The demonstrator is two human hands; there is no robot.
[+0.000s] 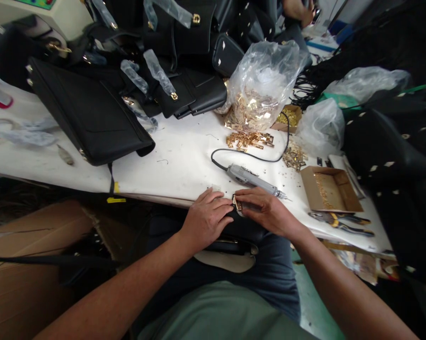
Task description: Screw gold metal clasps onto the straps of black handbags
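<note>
A black handbag (246, 227) lies across my lap against the table edge, its pale lining flap (227, 262) hanging out toward me. On its upper part sits a small gold rectangular clasp (237, 203). My left hand (207, 217) grips the bag to the left of the clasp, fingertips close to the metal and thumb lower down. From the right, my right hand (265, 208) is closed with its fingertips on the clasp. Just beyond both hands a grey electric screwdriver (253, 179) lies on the table, its bit pointing right and its cord curling behind.
Black bags (92, 113) are piled at the back left. A clear plastic bag of gold fittings (258, 89) stands behind loose gold pieces (250, 140). At right are an open cardboard box (329, 189) and pliers (343, 222). Part of another person (299, 9) shows at the back.
</note>
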